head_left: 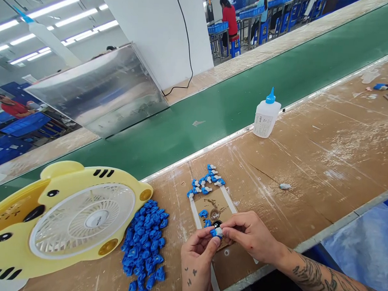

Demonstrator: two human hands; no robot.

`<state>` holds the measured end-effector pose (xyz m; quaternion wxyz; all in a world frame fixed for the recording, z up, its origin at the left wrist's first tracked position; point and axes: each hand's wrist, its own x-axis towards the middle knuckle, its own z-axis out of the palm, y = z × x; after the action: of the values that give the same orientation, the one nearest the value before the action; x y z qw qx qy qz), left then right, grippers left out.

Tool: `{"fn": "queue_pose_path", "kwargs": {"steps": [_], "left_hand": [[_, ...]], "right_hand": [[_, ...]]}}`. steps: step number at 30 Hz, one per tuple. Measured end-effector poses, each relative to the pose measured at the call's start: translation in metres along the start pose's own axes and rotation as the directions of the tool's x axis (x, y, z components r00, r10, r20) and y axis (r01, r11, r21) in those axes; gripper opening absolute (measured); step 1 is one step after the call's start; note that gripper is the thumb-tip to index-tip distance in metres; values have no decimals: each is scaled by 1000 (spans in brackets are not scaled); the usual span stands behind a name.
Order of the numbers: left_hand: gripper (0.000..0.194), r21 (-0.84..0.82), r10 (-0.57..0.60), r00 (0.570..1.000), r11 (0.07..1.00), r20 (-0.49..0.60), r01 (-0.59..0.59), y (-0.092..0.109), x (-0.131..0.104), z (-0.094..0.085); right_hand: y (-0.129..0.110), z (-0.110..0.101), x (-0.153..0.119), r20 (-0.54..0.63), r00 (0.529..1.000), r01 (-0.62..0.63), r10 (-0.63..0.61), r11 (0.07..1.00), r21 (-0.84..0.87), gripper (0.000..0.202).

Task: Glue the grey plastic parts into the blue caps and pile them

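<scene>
A small blue piece with a white part [216,232] is pinched between both hands, over a taped cardboard sheet [225,205]. My left hand [199,257] holds its blue side with thumb and fingers. My right hand [251,236] has its fingertips closed at the white part. Just beyond the fingers sits a black round thing [216,223], partly hidden. Two loose blue pieces [203,213] lie on the sheet beside a clear round dish [214,213]. Several blue-and-white pieces [206,190] are grouped at the sheet's far end.
Left of the hands lies a heap of blue pieces [144,242], against a yellow animal-shaped fan [115,180]. A white bottle with a blue nozzle [266,118] stands by the green belt [181,132]. A white scrap [285,186] lies right. Seated people are in the background.
</scene>
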<state>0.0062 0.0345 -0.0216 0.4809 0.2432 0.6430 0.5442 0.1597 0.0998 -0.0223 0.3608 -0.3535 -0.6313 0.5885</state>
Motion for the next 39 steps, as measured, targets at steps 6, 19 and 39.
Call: {"fn": "queue_pose_path", "kwargs": {"steps": [6, 19, 39], "left_hand": [[40, 27, -6, 1000, 1000, -24, 7, 8, 1, 6], [25, 552, 446, 895, 743, 14, -379, 33, 88, -28], [31, 906, 203, 885, -170, 418, -389, 70, 84, -93]], "right_hand": [[-1, 0, 5, 18, 1000, 9, -9, 1000, -7, 34], [7, -103, 1, -172, 946, 107, -275, 766, -634, 32], [17, -143, -2, -72, 997, -37, -9, 789, -613, 44]]}}
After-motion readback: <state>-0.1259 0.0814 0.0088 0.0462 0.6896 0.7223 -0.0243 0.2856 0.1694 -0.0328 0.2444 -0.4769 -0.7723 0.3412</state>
